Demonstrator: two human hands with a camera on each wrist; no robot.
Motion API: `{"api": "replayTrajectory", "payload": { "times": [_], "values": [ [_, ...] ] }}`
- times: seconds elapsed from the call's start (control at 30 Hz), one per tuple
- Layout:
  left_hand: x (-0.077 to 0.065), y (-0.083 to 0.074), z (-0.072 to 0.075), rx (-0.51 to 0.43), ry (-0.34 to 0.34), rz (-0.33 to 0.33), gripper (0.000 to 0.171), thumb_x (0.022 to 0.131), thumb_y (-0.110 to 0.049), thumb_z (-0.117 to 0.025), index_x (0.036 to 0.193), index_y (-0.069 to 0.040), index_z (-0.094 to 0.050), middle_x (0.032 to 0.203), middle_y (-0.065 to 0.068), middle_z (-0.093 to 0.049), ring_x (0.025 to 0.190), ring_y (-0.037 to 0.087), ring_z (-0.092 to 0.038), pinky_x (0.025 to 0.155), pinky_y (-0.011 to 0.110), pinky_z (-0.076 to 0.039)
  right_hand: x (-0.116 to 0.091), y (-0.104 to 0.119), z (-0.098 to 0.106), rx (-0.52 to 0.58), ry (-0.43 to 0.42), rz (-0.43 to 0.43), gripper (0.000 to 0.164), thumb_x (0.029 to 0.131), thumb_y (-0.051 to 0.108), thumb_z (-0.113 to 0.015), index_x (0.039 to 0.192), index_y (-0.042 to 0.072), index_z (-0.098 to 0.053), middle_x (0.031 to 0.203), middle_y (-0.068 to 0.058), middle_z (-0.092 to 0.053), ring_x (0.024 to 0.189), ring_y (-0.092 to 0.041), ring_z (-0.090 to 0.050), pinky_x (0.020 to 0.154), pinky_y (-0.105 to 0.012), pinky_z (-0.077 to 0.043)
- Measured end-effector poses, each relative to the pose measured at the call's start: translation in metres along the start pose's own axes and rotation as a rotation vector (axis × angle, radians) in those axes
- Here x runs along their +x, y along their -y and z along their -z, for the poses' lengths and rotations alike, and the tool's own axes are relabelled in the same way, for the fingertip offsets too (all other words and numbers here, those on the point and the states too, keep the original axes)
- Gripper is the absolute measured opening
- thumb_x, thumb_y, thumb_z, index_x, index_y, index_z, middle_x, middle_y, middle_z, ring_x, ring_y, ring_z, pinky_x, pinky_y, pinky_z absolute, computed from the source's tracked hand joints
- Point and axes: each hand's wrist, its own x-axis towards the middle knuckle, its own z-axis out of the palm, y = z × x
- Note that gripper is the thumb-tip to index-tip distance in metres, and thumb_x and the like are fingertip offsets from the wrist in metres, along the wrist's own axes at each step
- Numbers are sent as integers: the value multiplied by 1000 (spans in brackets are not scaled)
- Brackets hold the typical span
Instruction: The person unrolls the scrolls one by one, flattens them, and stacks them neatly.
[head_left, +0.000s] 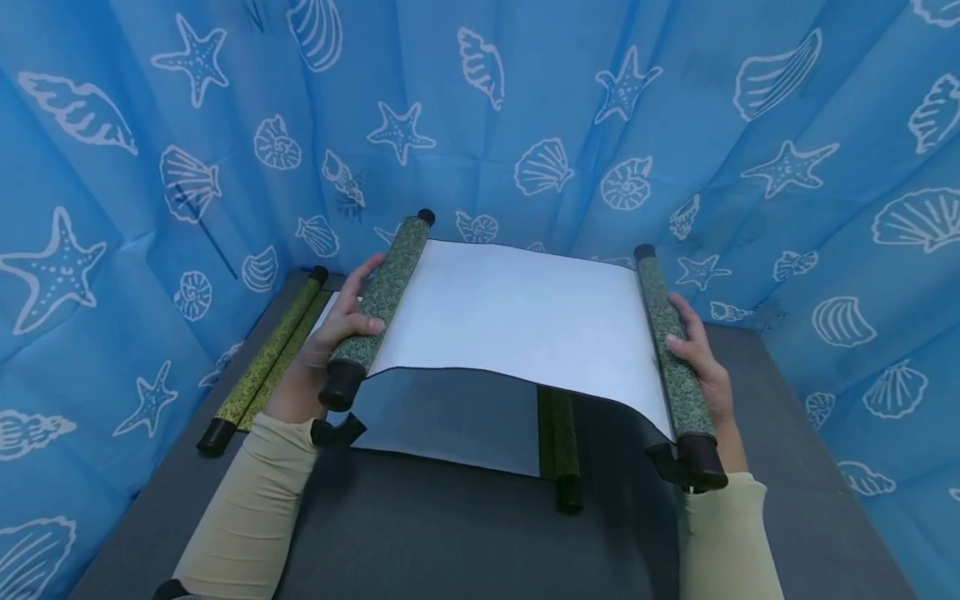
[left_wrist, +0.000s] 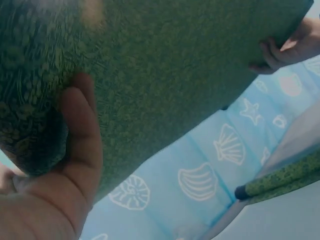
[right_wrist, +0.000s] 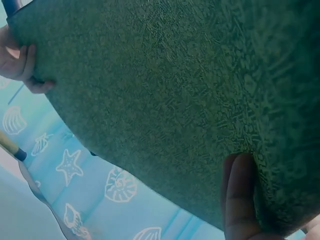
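Held up above the table is a partly unrolled scroll (head_left: 517, 312), its white inner face turned up between two green patterned rolls with dark end knobs. My left hand (head_left: 341, 325) grips the left roll (head_left: 390, 287), thumb on top. Around the right roll (head_left: 667, 350) curls my right hand (head_left: 705, 367), its thumb also over the top. Both wrist views look up at the green patterned backing (left_wrist: 165, 75), with fingers (right_wrist: 241, 195) bent against it from below. A dark strap end hangs by the left wrist.
Beneath, on the grey table (head_left: 465, 542), lies a second scroll, partly unrolled. Its yellow-green left rolls (head_left: 273, 350) and darker green right roll (head_left: 558, 442) show; the raised scroll hides part of it. A blue curtain (head_left: 480, 125) with white shells and starfish surrounds the table.
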Motion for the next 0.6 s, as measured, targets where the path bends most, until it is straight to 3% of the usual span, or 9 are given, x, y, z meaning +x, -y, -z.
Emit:
{"api": "replayTrajectory", "payload": {
  "times": [0.07, 0.13, 0.17, 0.23, 0.3, 0.37, 0.47, 0.53, 0.6],
  "values": [
    [0, -2, 0, -8, 7, -11, 98, 90, -15, -62, 167, 6, -5, 176, 25, 12, 153, 28, -34, 103, 33, -40, 1, 1, 1, -8, -37, -36, 77, 108, 11, -47, 171, 5, -3, 178, -15, 17, 165, -27, 21, 123, -23, -12],
    [-1, -2, 1, -21, 12, -20, 97, 89, -12, -58, 167, 6, -5, 175, 26, 10, 99, 11, -62, 78, 24, -44, 1, 2, 2, -14, -71, -66, 82, 106, 10, -51, 171, 6, -3, 178, -15, 18, 164, -28, 21, 121, -20, -16],
    [-1, -2, 2, -21, 15, -24, 95, 88, -10, -55, 168, 5, -5, 175, 27, 9, 72, 9, -52, 65, 25, -38, 1, 3, 3, -22, -79, -83, 83, 106, 10, -52, 171, 6, -2, 178, -15, 18, 164, -29, 21, 121, -20, -16],
    [-3, -6, 2, -19, 14, -38, 94, 89, -11, -56, 168, 5, -7, 174, 28, 7, 53, 14, -25, 58, 29, -32, 0, 6, 4, -36, -81, -116, 81, 106, 9, -48, 171, 6, -1, 178, -14, 19, 164, -30, 21, 123, -23, -15],
    [-5, -9, 3, -2, 8, -33, 94, 87, -13, -54, 168, 5, -8, 175, 26, 6, 77, 15, -55, 79, 28, -42, -3, 9, 4, -46, -73, -142, 78, 107, 10, -42, 172, 8, 2, 178, -12, 22, 164, -29, 24, 129, -30, -5],
    [-7, -10, 5, 9, 15, -48, 92, 89, -16, -52, 168, 6, -9, 176, 26, 5, 132, 27, -53, 112, 40, -36, -6, 10, 2, 33, -70, -151, 74, 110, 12, -36, 173, 16, 2, 179, -4, 20, 165, -22, 20, 132, -35, -5],
    [-9, -11, 8, -18, 36, -50, 89, 91, -17, -47, 168, 6, -7, 177, 23, 4, 165, 38, 16, 128, 67, 9, -10, 9, 1, 545, 47, -104, 61, 113, 12, -25, 172, 27, -17, 179, -4, -7, 166, -21, -13, 130, -38, -24],
    [-9, -10, 10, -47, 54, -47, 86, 94, -16, -43, 168, 5, -5, 178, 22, 3, 165, 37, 17, 127, 69, 11, -10, 8, 2, 1077, 229, -74, 56, 114, 11, -18, 168, 22, -29, 174, -9, -26, 160, -27, -32, 124, -39, -37],
    [-9, -10, 11, -49, 61, -39, 86, 94, -16, -42, 168, 5, -5, 178, 22, 3, 165, 37, 17, 127, 69, 10, -8, 9, 5, 1386, 426, -103, 57, 114, 11, -10, 164, 12, -36, 164, -16, -40, 152, -33, -43, 124, -43, -40]
  ]
}}
